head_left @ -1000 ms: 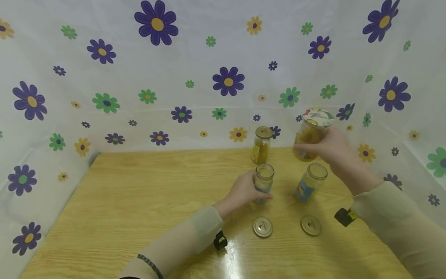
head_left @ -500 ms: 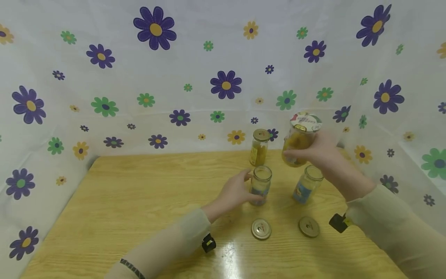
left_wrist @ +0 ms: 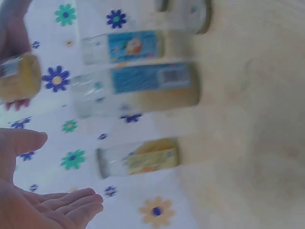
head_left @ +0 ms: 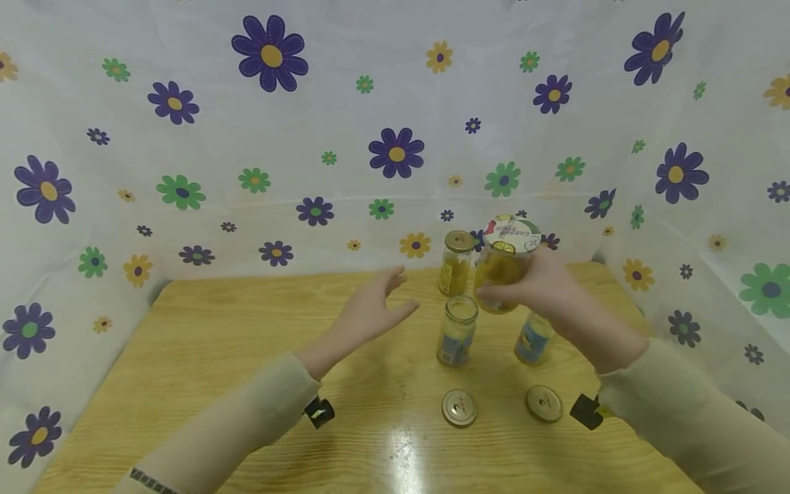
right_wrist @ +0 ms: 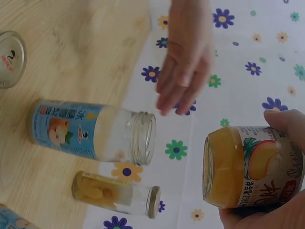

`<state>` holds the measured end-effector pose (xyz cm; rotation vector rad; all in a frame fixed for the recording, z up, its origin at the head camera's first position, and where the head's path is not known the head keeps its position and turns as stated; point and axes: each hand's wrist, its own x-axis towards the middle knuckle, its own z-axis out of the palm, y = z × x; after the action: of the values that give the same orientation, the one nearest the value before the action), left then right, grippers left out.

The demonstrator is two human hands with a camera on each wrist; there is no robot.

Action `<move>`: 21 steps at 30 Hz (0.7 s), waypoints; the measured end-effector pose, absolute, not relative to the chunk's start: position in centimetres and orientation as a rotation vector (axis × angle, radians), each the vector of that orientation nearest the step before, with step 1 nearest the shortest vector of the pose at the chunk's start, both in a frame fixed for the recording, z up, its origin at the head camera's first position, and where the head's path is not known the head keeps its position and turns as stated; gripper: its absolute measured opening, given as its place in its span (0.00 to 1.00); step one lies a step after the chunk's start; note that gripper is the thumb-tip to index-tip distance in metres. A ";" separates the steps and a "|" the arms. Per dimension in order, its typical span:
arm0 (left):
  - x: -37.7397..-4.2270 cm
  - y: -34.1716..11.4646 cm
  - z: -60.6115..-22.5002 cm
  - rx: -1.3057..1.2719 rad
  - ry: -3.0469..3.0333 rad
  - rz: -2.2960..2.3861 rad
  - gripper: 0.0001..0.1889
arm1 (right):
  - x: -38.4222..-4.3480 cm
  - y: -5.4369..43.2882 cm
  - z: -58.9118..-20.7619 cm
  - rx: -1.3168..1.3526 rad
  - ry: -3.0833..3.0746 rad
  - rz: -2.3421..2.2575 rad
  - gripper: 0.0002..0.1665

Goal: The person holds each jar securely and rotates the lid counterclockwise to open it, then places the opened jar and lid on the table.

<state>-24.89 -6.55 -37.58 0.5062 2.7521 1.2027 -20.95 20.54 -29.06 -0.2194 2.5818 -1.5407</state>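
In my right hand (head_left: 549, 295) I grip a jar of yellow canned fruit (head_left: 503, 266) by its side, above the table. Its top has a white printed cover; peaches show on its label (right_wrist: 264, 167) in the right wrist view. My left hand (head_left: 364, 312) hovers with fingers extended, holding nothing, left of an uncapped glass jar with a blue label (head_left: 457, 336). A similar uncapped jar (head_left: 532, 339) stands to its right, partly hidden by the held jar. Behind them is a smaller gold-capped jar with yellow contents (head_left: 455, 269).
Two gold lids lie on the wooden table (head_left: 247, 343) in front of the uncapped jars: a left lid (head_left: 459, 408) and a right lid (head_left: 544, 403). A white flowered cloth (head_left: 333, 103) hangs around the back and sides.
My left hand has let go of the left uncapped jar and drawn away leftward. My right hand has carried the fruit jar left and lower, closer to the gold-capped jar.
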 end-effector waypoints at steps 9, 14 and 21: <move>-25.3 -7.2 -31.5 0.627 2.832 1.274 0.39 | -20.2 19.1 -30.2 -0.270 2.482 -1.620 0.48; -24.5 -6.9 -29.0 0.665 2.727 1.351 0.39 | -19.9 18.2 -30.6 -0.298 2.431 -1.650 0.49; -23.2 -6.2 -26.8 0.879 2.545 1.328 0.40 | -19.4 17.1 -31.2 -0.325 2.363 -1.654 0.46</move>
<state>-23.22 -6.23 -26.85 0.8795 2.5453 1.3282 -19.43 17.15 -31.23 -0.3248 2.3629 -1.6538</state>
